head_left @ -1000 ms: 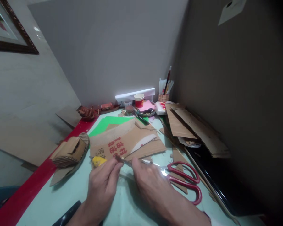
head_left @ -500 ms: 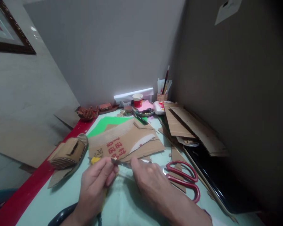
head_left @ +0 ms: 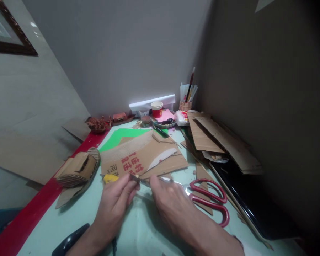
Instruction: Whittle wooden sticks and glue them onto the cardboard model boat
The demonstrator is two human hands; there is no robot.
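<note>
Both of my hands meet over the front of the table with a narrow dark strip (head_left: 144,182) between them; its exact kind is unclear. My left hand (head_left: 116,202) pinches its left end, where a small tan bit shows at the fingertips. The fingers of my right hand (head_left: 173,204) are closed round the other end. Behind my left hand is what looks like a yellow glue gun (head_left: 110,178), mostly hidden, with a translucent stick to its right. Red-handled scissors (head_left: 209,192) lie just right of my right hand. Beyond both hands lies printed cardboard (head_left: 128,156).
A small cardboard model (head_left: 78,169) stands on the left. Cardboard scraps (head_left: 224,142) pile over a black glossy panel (head_left: 256,202) on the right. At the back are a red paper cup (head_left: 157,110), a brush holder (head_left: 186,105) and green paper (head_left: 120,137). A black object (head_left: 70,240) lies front left.
My left hand has shifted slightly up and right, still pinching the strip. My right hand keeps nearly the same grip. The view has tilted a little.
</note>
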